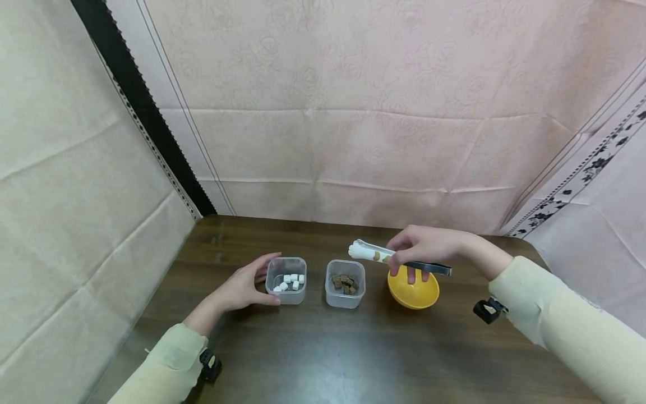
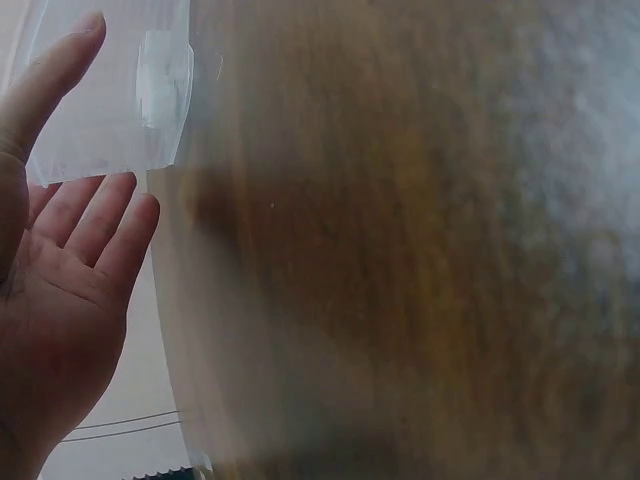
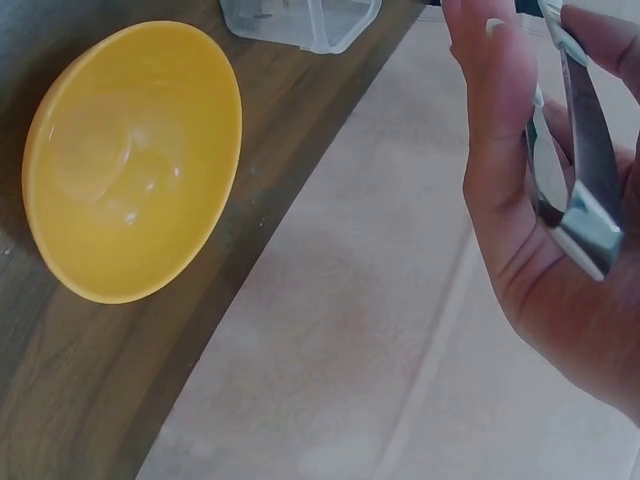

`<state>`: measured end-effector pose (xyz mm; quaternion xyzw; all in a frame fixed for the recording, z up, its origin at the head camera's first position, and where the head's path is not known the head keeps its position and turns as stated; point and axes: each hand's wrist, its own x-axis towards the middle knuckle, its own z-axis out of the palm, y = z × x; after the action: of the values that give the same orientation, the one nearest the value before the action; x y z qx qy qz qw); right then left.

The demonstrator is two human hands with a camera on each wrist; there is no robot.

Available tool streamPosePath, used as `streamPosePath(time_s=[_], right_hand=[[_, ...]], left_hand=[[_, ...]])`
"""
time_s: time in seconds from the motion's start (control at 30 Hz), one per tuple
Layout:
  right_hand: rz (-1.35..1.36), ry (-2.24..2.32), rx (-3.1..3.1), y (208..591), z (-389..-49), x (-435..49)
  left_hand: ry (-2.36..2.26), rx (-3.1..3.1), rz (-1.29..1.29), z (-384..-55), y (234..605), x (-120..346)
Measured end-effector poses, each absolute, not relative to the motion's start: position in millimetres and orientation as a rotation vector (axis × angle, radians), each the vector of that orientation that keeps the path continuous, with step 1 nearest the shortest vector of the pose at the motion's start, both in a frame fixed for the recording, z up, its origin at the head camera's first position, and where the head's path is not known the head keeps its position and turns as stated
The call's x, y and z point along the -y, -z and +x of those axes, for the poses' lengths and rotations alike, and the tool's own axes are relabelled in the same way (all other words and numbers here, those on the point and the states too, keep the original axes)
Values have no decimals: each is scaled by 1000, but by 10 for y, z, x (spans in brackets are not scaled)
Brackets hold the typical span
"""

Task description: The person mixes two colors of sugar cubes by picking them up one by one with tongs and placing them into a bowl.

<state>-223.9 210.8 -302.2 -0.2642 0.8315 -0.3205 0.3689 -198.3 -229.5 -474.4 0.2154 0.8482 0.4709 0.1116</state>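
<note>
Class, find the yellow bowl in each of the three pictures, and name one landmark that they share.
Head: the yellow bowl is right of centre in the lower half, with the fingers of the right hand overlapping its far side.
Left wrist: not in it.
Right wrist: upper left, its glossy inside facing the camera.
Shared landmark: the brown wooden table, which shows in all three views.

Right tub (image 1: 344,301) (chunks (image 1: 345,284) inside) between left tub (image 1: 291,299) and bowl (image 1: 414,295)
</note>
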Motion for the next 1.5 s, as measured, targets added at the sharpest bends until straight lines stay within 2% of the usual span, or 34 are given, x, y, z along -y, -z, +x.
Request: streamPosePath(time_s=[0.63,1.5], right_hand=[[-770,711,-2149,2950,-2317,-1694],[-845,419,-2152,2985,-2420,-803]], left_hand=[[-1436,-2462,641,-2000,4758,2336],[-1399,-2473,664,-2010,4752,2305]])
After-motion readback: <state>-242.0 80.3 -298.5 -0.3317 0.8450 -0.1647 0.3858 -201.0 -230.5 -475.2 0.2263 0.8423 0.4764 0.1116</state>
